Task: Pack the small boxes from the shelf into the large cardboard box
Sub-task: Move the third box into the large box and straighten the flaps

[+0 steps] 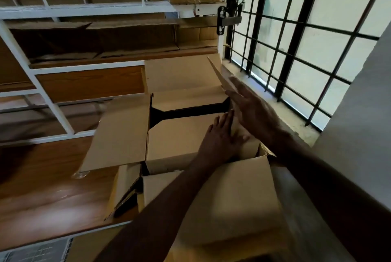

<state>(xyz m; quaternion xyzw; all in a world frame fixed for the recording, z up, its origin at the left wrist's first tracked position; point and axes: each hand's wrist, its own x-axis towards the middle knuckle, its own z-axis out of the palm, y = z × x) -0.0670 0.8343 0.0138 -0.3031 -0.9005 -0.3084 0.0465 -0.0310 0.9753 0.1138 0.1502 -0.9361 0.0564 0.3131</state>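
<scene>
Large cardboard box [179, 143] flaps open; window grille [296, 35] right, shelf [63, 66] behind

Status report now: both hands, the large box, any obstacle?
Left hand open, flat on inner flap. Right hand open, fingers straight against right flap. Large brown cardboard box partly folded shut, dark gap remaining. No obstacle seen.

My left hand [220, 134] flat on the large cardboard box's [127, 134] inner flap, my right hand [251, 111] straight-fingered against its right flap, barred window [306, 39] beside.
</scene>
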